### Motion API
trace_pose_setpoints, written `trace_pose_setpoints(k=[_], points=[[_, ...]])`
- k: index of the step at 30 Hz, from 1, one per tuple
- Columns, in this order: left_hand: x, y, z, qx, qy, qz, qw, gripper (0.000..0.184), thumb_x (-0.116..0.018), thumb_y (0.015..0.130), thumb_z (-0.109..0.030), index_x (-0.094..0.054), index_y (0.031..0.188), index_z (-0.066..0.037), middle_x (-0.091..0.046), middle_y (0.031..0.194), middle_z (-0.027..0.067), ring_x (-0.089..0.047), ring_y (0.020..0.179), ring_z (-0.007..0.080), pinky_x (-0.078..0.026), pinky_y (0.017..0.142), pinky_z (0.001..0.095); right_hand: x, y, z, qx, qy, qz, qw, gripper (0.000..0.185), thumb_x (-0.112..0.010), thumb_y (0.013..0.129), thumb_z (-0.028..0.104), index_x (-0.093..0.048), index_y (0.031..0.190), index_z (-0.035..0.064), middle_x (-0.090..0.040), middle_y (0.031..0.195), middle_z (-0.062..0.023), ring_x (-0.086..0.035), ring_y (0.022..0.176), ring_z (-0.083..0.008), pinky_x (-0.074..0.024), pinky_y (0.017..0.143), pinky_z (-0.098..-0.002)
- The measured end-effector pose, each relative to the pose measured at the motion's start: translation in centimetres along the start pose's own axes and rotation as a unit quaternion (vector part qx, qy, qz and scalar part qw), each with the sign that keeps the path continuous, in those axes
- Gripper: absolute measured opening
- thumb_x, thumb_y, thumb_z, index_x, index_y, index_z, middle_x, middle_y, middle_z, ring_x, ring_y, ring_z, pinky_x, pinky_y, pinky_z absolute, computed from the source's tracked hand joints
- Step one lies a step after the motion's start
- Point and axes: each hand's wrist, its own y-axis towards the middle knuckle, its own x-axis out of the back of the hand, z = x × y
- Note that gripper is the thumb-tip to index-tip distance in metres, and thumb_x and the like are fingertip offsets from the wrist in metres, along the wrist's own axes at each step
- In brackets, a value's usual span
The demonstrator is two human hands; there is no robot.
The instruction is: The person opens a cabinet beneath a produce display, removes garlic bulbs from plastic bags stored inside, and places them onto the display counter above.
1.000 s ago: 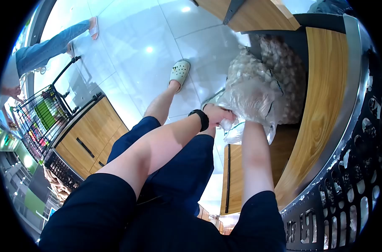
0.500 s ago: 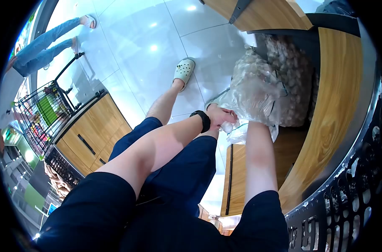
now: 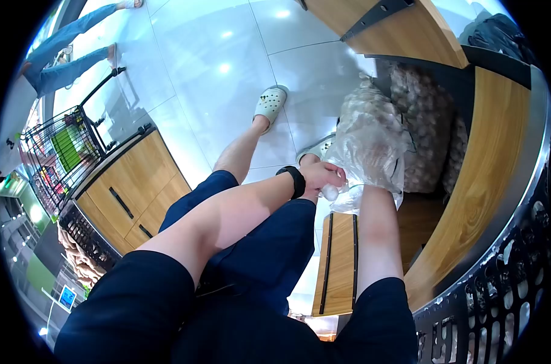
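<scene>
My left hand (image 3: 324, 176), with a black band at its wrist, is closed on the gathered edge of a clear plastic bag (image 3: 372, 145). A whitish lump (image 3: 329, 192) shows under its fingers; whether it is bunched plastic or a separate thing is unclear. My right forearm reaches through the mouth of the bag. The right hand (image 3: 378, 159) lies behind the cloudy plastic, so its fingers cannot be made out. Pale round bulbs fill a sack (image 3: 363, 100) at the far end of the bag. Another full sack (image 3: 424, 127) of them stands inside the open cabinet.
Wooden cabinet doors stand open, one at the top (image 3: 403, 30) and one near my knee (image 3: 336, 264). A black perforated crate (image 3: 487, 309) is at the lower right. Left are a wooden counter (image 3: 136, 194), a wire shopping cart (image 3: 60, 145) and a person's jeans-clad legs (image 3: 75, 67).
My view has shifted slightly. My left hand still grips the bag's edge, and the right forearm stays in the bag. The person in jeans has moved toward the upper edge.
</scene>
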Motion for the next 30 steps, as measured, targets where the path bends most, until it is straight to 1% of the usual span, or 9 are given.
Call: trace_pose_setpoints(k=[7,11,14,21,24,26,27,29,30], points=[[-0.2,0.2,-0.1,0.046,0.028,-0.02,0.998,0.015,-0.065,0.072,0.004,-0.062,0.084,-0.005,-0.06,0.098,0.0021,-0.058,0.092,0.0152,-0.05,0.08,0.031,1.5,-1.3,-1.0,-0.013,0.007,-0.005,1.0,0.055,-0.076,0.075,0.016,-0.052,0.125,0.0081,-0.058,0.118,-0.0112,-0.061,0.092,-0.0206,-0.0503,0.062,-0.0298],[-1.0,-1.1,-0.7,0.027,-0.001,-0.052,0.998,0.016,-0.065,0.071,0.005,-0.062,0.084,-0.005,-0.06,0.097,0.0019,-0.058,0.093,0.0152,-0.05,0.079,0.0303,1.7,-1.8,-1.7,-0.016,0.012,-0.006,1.0,0.056,-0.076,0.075,0.016,-0.052,0.125,0.0083,-0.058,0.118,-0.0111,-0.061,0.091,-0.0206,-0.0506,0.061,-0.0297],[-0.2,-0.2,0.6,0.035,0.009,-0.018,0.999,0.017,-0.066,0.071,0.004,-0.062,0.084,-0.005,-0.06,0.096,0.0008,-0.058,0.091,0.0146,-0.05,0.077,0.0299,2.1,-1.8,-2.0,-0.018,0.014,-0.009,1.0,0.057,-0.077,0.074,0.015,-0.052,0.125,0.0085,-0.058,0.118,-0.0111,-0.061,0.091,-0.0206,-0.0508,0.06,-0.0297],[-0.6,-0.5,0.1,0.046,0.035,-0.011,0.998,0.017,-0.065,0.072,0.001,-0.062,0.086,-0.007,-0.059,0.099,0.0006,-0.056,0.095,0.0141,-0.048,0.081,0.0299,3.4,-1.4,-2.3,-0.025,0.017,-0.009,1.0,0.059,-0.078,0.074,0.015,-0.052,0.126,0.0089,-0.058,0.118,-0.0111,-0.061,0.09,-0.0206,-0.0513,0.059,-0.0295],[-0.8,-1.1,-0.4,0.033,0.06,0.011,0.998,0.017,-0.065,0.073,0.001,-0.062,0.089,-0.007,-0.057,0.107,0.0022,-0.056,0.098,0.0149,-0.047,0.085,0.0295,3.2,-1.4,-2.0,-0.028,0.022,-0.007,0.999,0.059,-0.079,0.073,0.014,-0.052,0.126,0.0091,-0.058,0.118,-0.0111,-0.061,0.09,-0.0206,-0.0515,0.058,-0.0295],[-1.0,-1.6,-1.2,0.044,0.039,-0.018,0.998,0.018,-0.063,0.075,0.001,-0.062,0.092,-0.006,-0.052,0.117,0.0042,-0.056,0.101,0.0172,-0.05,0.087,0.0318,3.1,-1.8,-2.0,-0.034,0.027,-0.007,0.999,0.06,-0.079,0.073,0.014,-0.052,0.126,0.0092,-0.058,0.118,-0.0111,-0.062,0.09,-0.0206,-0.0516,0.057,-0.0295],[-1.1,-1.9,-1.6,0.044,0.04,-0.015,0.998,0.018,-0.063,0.075,0.001,-0.062,0.092,-0.006,-0.052,0.117,0.0042,-0.056,0.101,0.0172,-0.05,0.087,0.0318,3.0,-2.2,-2.0,-0.038,0.031,-0.005,0.999,0.06,-0.079,0.073,0.014,-0.052,0.126,0.0092,-0.058,0.118,-0.0111,-0.062,0.09,-0.0206,-0.0517,0.057,-0.0294],[-1.4,-2.9,-2.6,0.055,0.014,-0.015,0.998,0.019,-0.062,0.077,0.001,-0.062,0.096,-0.004,-0.047,0.124,0.0054,-0.056,0.104,0.0201,-0.053,0.088,0.0361,3.2,-3.5,-1.9,-0.049,0.038,-0.003,0.998,0.06,-0.079,0.073,0.014,-0.051,0.126,0.0094,-0.058,0.118,-0.0111,-0.062,0.089,-0.0206,-0.0518,0.057,-0.0294],[-1.4,-3.5,-2.9,0.036,-0.016,0.012,0.999,0.02,-0.062,0.078,0.001,-0.061,0.098,-0.004,-0.048,0.121,0.0053,-0.056,0.106,0.0213,-0.056,0.086,0.0401,3.3,-4.5,-1.9,-0.057,0.045,-0.001,0.997,0.061,-0.08,0.072,0.014,-0.051,0.126,0.0094,-0.058,0.118,-0.0111,-0.062,0.089,-0.0206,-0.0519,0.056,-0.0294]])
